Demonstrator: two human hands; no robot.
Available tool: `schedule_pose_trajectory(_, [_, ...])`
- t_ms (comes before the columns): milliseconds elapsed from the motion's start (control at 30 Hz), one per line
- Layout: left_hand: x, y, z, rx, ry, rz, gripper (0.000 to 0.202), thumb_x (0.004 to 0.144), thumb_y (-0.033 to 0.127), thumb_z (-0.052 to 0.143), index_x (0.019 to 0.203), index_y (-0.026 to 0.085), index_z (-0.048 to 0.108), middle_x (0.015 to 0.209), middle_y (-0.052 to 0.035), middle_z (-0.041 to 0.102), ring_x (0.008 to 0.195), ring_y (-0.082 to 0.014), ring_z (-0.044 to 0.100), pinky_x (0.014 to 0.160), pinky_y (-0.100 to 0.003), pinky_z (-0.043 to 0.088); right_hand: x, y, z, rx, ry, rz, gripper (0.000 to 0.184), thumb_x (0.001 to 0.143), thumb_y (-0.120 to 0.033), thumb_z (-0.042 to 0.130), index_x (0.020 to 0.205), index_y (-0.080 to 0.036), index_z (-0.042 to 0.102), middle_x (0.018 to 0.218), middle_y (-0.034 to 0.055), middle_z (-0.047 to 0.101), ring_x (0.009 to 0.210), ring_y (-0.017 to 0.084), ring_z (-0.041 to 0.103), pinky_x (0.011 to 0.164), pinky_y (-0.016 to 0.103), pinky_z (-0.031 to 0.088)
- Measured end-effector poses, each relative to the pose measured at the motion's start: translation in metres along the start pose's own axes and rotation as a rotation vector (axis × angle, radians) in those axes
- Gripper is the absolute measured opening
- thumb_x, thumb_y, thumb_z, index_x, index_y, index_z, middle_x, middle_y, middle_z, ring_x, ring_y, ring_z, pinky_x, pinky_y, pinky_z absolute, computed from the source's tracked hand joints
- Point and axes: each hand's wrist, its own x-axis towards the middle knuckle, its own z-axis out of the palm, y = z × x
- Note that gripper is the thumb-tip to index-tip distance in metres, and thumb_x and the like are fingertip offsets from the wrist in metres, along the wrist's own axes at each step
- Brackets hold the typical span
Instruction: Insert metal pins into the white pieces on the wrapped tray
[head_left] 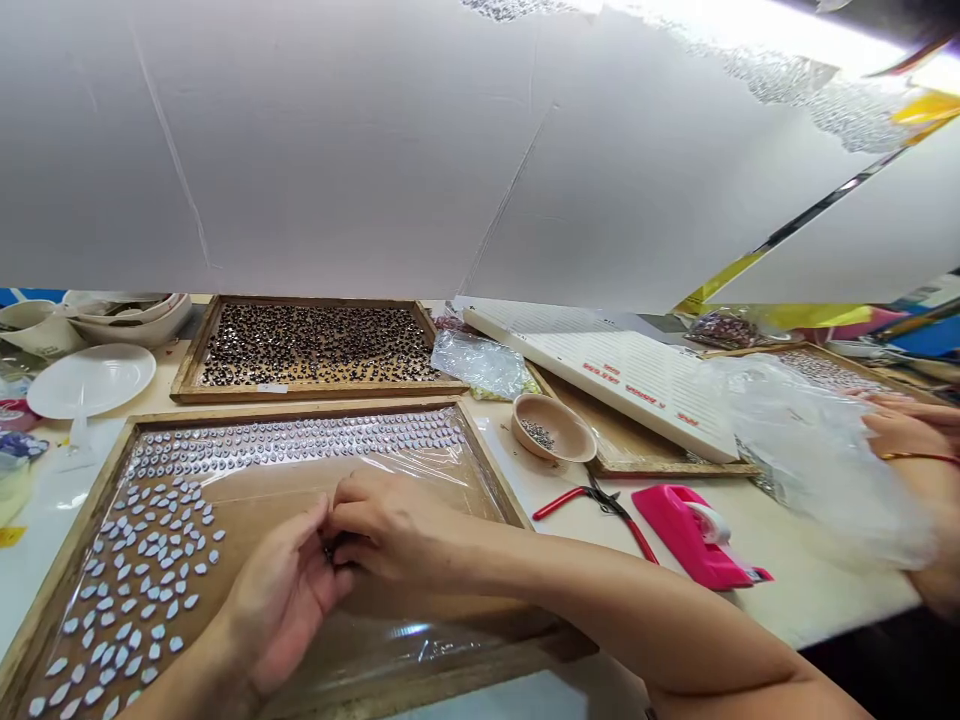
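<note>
My left hand [289, 590] is over a wooden-framed tray [300, 408], palm turned up and fingers curled. My right hand [390, 525] meets it there with bent fingertips in a pinch. A small dark bit shows between the two hands, too hidden to name. Beneath them the tray is covered in clear film. Rows of small pale drop-shaped pieces [300, 440] line its far edge, and loose pale drop-shaped pieces [150, 560] are scattered down its left side.
Behind stands a second framed tray [315, 390] with many dark pieces. To the right are a small bowl [555, 440] of tiny bits, red-handled pliers [592, 500], a pink tape dispenser [697, 540] and a white slatted panel [600, 370]. Another person's hand [900, 425] is by a plastic bag [817, 440].
</note>
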Motion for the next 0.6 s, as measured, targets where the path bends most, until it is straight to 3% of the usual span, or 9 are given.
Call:
schedule_pose_trajectory(167, [-0.001, 0.002, 0.003, 0.005, -0.037, 0.029, 0.026, 0.088, 0.018, 0.04, 0.083, 0.008, 0.064, 0.084, -0.0101, 0.062, 0.076, -0.0151, 0.056, 0.068, -0.029, 0.048, -0.002, -0.002, -0.005, -0.018, 0.021, 0.001, 0.016, 0.077, -0.008, 0.05, 0.085, -0.011, 0.064, 0.079, 0.0063, 0.059, 0.071, 0.013, 0.051, 0.066, 0.024, 0.044])
schedule_pose_trajectory(367, [0.001, -0.001, -0.001, 0.016, -0.028, 0.045, 0.022, 0.086, 0.015, 0.043, 0.083, 0.01, 0.065, 0.084, -0.0081, 0.061, 0.075, -0.014, 0.055, 0.068, -0.028, 0.049, -0.006, -0.007, -0.01, 0.105, 0.026, 0.158, 0.016, 0.075, -0.005, 0.054, 0.08, -0.015, 0.063, 0.081, 0.0027, 0.055, 0.072, 0.012, 0.051, 0.066, 0.022, 0.043])
schedule_pose_trajectory(600, [0.001, 0.0, -0.002, 0.133, -0.062, 0.095, 0.015, 0.082, 0.015, 0.053, 0.084, 0.009, 0.066, 0.09, -0.0086, 0.061, 0.084, -0.0159, 0.055, 0.077, -0.03, 0.049, -0.009, -0.007, -0.013, 0.079, 0.16, 0.247, 0.011, 0.072, -0.006, 0.058, 0.075, -0.016, 0.061, 0.076, 0.0011, 0.054, 0.071, 0.012, 0.051, 0.066, 0.024, 0.041])
